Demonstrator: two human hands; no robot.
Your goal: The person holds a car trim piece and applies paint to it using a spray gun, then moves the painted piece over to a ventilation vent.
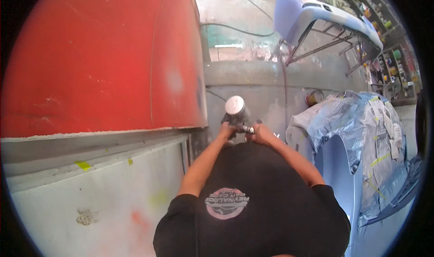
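In front of my waist is a spray gun (246,128) with a white-lidded round cup (234,105) on top. My left hand (227,129) is closed round the gun on its left side, just below the cup. From the right, my right hand (261,133) also grips the gun, its fingers near the metal fittings. The finger ends of both hands are partly hidden by the gun and by their own backs.
A large red panel (104,63) stands close on my left above a whitish wall (104,198). At right is a blue car body part (337,162) with taped masking paper (368,130). A bumper (325,15) rests on a metal stand (316,49). A hose (285,85) trails along the floor near a can (313,99).
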